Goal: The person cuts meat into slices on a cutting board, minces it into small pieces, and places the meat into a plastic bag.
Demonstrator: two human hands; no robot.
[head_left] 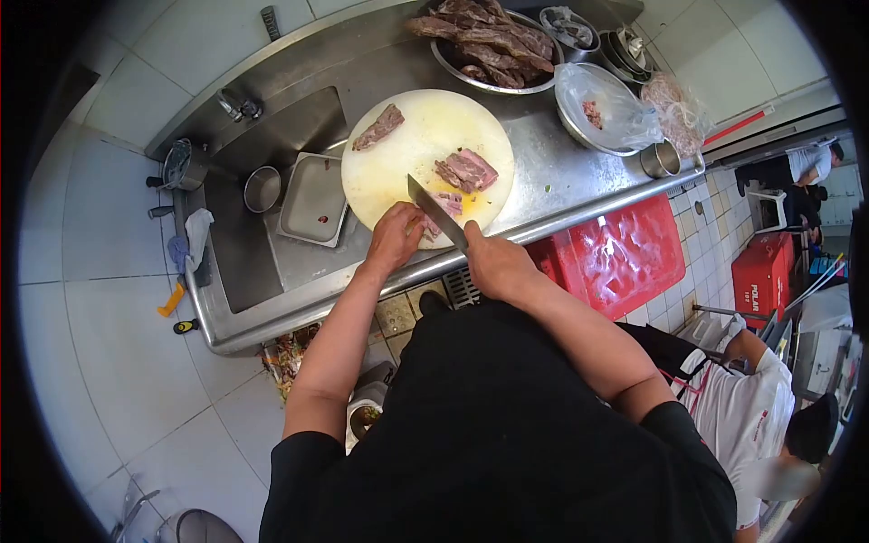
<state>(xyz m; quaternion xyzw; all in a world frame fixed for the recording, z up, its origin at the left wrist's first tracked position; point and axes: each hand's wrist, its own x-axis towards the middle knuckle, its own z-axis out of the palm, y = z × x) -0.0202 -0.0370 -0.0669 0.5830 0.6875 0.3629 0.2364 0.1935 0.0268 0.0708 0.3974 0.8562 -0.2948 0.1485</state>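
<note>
the right hand (498, 262) is closed around the handle of a knife (437, 212), whose blade points up and left over the board (371, 181). the left hand (398, 237) is half curled, its fingertips at a small piece of meat (446, 203) near the board's near edge; whether it pinches the piece or only presses it down, i cannot tell. a sliced chunk (469, 170) lies just beyond the blade, and a strip (378, 127) lies farther off, near the board's far left edge. the blade is very near the left fingertips, so the main risk, i judge, is a cut, should the meat slide or a fingertip stray under the edge. the yellowish wet patch on the board could help things slip, and small bits so near the rim could be pushed off onto the counter (579, 163). as for writing, "polar" reads in white on a red box (760, 276) at the right; the small red mark on a co-worker's white shirt (747, 412) is too small to read.
</note>
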